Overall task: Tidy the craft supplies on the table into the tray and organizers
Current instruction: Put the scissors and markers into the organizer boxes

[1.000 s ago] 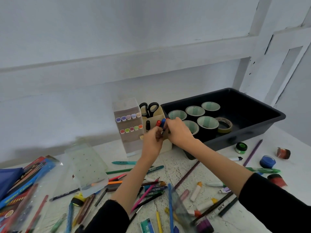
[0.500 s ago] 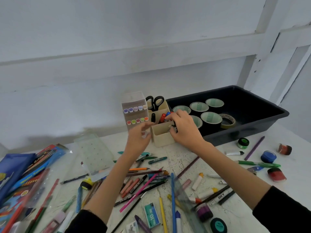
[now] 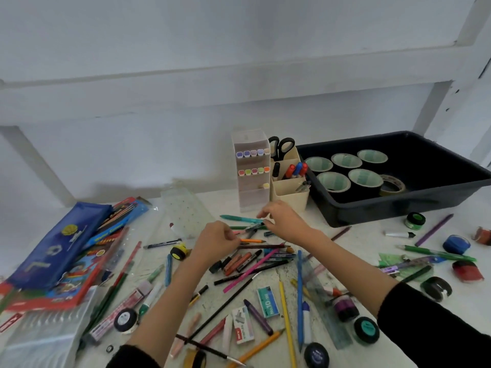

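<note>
Here our left hand (image 3: 215, 241) and right hand (image 3: 285, 221) hover low over the heap of pens and pencils in the middle of the table (image 3: 358, 244), just in front of the organizer (image 3: 291, 197). A dark pen (image 3: 252, 227) lies slanted between them. The right thumb and forefinger are at its far end, and the left fingers curl near its other end, just above an orange pencil (image 3: 252, 240). Blur hides the fingertips, so we cannot tell whether either hand has closed on the pen or only touches it.

We judge the pen light, stiff and smooth, with a round barrel that will roll if nudged. A pinch at the very tip would let it swing or slip, so we would take it near the middle of the barrel with the thumb and two fingers. If it has a cap, the barrel is the safer hold, since a cap may pull off. Other sticks lie crossed close by, with a teal pen (image 3: 240, 218) just behind, so a straight lift should avoid dragging them along.

The organizer looks like thin plastic and may slide or tip if knocked, so the pen should go in end first and gently. The tray (image 3: 398, 208) beside it holds tape rolls (image 3: 365, 177) and seems no place for pens.
</note>
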